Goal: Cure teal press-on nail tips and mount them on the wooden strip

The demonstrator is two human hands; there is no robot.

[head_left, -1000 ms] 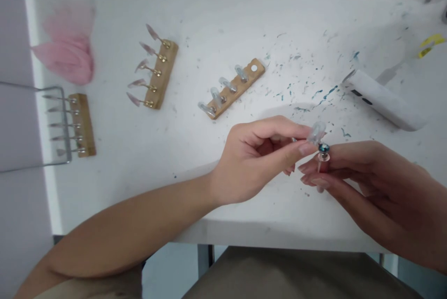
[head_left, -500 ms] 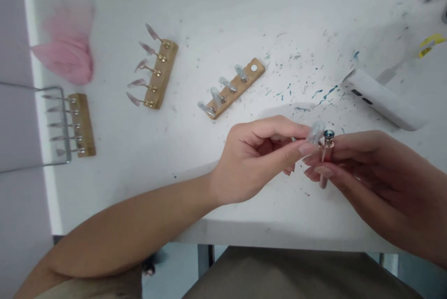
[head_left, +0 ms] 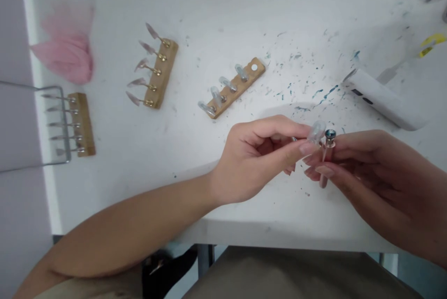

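Near the table's front right, my left hand [head_left: 258, 159] pinches a clear, pale nail tip [head_left: 317, 132] between thumb and fingers. My right hand [head_left: 366, 178] grips a slim rose-gold pen-like tool [head_left: 327, 164] upright, its round dark jewelled end on top. The nail tip sits just left of the tool's top; whether they touch is unclear. Up and left of my hands, a wooden strip [head_left: 237, 90] carries several clear nail tips on small stands, with a bare white disc at its upper right end.
Two wooden blocks [head_left: 165, 73] [head_left: 85, 124] with several pinkish tips stand left, the farther one under a metal frame [head_left: 65, 126]. Pink mesh [head_left: 73, 57] lies behind it. At right are a white device [head_left: 384, 98], a yellow-handled tool [head_left: 431, 44] and scattered teal flecks.
Both hands have stayed almost still, with the same holds. A dark shape has come into view below the table's front edge, beside my left forearm.
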